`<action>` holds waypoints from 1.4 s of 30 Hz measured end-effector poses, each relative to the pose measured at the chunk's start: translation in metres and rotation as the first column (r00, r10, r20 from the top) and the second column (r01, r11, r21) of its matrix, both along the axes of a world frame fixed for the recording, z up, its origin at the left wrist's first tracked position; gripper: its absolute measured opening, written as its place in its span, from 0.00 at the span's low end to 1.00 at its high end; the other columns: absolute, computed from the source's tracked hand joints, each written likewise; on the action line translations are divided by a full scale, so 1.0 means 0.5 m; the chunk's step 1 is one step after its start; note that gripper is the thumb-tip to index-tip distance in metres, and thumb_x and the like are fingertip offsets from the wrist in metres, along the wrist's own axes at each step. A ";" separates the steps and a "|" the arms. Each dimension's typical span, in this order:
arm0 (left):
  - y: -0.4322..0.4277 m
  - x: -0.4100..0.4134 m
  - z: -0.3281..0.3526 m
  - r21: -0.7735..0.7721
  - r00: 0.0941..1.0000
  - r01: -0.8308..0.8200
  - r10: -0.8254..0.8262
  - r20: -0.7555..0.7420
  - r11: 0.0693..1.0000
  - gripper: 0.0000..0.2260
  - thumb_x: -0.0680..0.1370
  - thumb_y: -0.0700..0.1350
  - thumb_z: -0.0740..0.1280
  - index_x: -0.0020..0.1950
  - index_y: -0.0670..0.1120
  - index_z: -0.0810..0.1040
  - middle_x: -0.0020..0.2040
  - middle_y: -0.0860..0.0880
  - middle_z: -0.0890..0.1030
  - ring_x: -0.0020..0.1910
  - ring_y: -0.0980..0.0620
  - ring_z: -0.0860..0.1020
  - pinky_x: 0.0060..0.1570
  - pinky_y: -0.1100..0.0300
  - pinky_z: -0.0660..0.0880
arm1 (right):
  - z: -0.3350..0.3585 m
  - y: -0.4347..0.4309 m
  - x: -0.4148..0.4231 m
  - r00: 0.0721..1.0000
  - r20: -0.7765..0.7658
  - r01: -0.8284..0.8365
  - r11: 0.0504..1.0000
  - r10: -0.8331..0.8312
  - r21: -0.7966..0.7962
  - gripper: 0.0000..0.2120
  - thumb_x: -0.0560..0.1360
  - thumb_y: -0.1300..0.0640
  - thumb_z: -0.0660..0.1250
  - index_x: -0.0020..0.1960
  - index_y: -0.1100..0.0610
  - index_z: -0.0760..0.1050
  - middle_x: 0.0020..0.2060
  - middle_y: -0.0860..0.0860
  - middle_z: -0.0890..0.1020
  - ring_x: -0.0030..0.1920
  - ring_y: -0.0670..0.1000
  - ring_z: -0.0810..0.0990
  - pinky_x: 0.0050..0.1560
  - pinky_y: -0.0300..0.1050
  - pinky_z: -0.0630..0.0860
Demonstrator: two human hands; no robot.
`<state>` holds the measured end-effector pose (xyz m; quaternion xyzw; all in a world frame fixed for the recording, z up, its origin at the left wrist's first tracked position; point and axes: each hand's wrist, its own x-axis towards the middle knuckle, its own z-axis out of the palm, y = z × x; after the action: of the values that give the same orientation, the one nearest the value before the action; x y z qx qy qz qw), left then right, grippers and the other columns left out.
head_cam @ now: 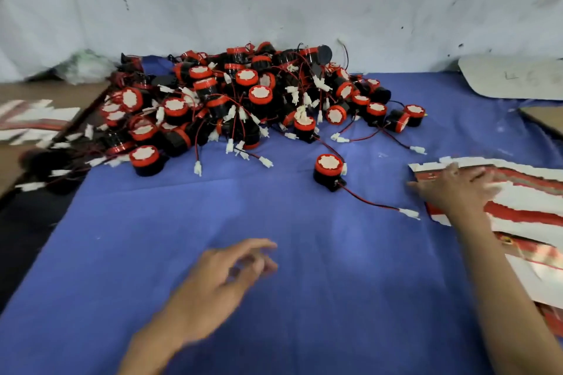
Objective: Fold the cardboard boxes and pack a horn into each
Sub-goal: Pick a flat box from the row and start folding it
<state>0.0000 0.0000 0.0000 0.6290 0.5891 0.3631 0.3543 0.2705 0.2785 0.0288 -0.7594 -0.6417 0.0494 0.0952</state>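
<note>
Right hand (457,189) lies flat on box blanks (524,201), left hand (213,283) loose, empty; lone horn (329,172) faces up.

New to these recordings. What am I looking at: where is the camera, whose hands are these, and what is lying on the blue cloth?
No machine here: a person works with bare hands, and the one picture comes from a camera worn on their head, looking forward and down. On the blue cloth lies a pile of horns, red and black with wires and white plugs; a single horn stands apart in front. At the right is a stack of flat boxes, red and white, unfolded. The right hand rests on that stack, fingers spread. The left hand hovers over the cloth, loosely curled, holding nothing.
</note>
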 end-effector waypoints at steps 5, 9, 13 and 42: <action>0.146 -0.057 -0.015 0.060 0.866 -0.500 0.499 0.031 0.864 0.11 0.80 0.33 0.60 0.56 0.46 0.76 0.44 0.54 0.83 0.49 0.51 0.82 0.47 0.71 0.73 | -0.070 0.000 -0.053 0.968 0.202 -0.180 0.971 0.147 0.158 0.19 0.79 0.56 0.58 0.63 0.68 0.72 0.63 0.68 0.73 0.66 0.64 0.69 0.67 0.57 0.63; 0.143 -0.071 -0.031 0.100 0.858 -0.504 0.510 -0.054 0.858 0.11 0.79 0.33 0.62 0.53 0.46 0.79 0.40 0.58 0.82 0.39 0.64 0.80 0.43 0.75 0.72 | -0.044 0.008 -0.029 0.994 -0.064 -0.056 0.911 0.090 0.407 0.19 0.76 0.53 0.61 0.51 0.71 0.78 0.44 0.70 0.80 0.49 0.69 0.79 0.58 0.61 0.69; 0.150 -0.067 -0.036 0.094 0.855 -0.503 0.510 -0.091 0.859 0.16 0.79 0.35 0.63 0.45 0.57 0.77 0.37 0.59 0.83 0.38 0.65 0.79 0.45 0.66 0.75 | -0.006 0.066 0.098 0.949 -0.296 0.217 0.907 -0.110 0.360 0.33 0.68 0.38 0.64 0.61 0.63 0.70 0.63 0.68 0.71 0.66 0.68 0.67 0.62 0.68 0.64; 0.266 -0.010 0.008 -0.269 0.751 -0.532 0.594 0.289 0.803 0.04 0.75 0.43 0.72 0.46 0.49 0.77 0.47 0.49 0.84 0.45 0.54 0.81 0.45 0.59 0.79 | -0.070 -0.090 -0.206 0.673 -0.209 -0.602 0.690 0.709 0.403 0.33 0.75 0.35 0.51 0.70 0.56 0.69 0.71 0.52 0.68 0.73 0.52 0.63 0.75 0.52 0.48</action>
<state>-0.0050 0.1330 0.0039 0.3118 0.7051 0.5099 0.3816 0.1675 0.2336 -0.0060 -0.4285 -0.8455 0.1159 0.2969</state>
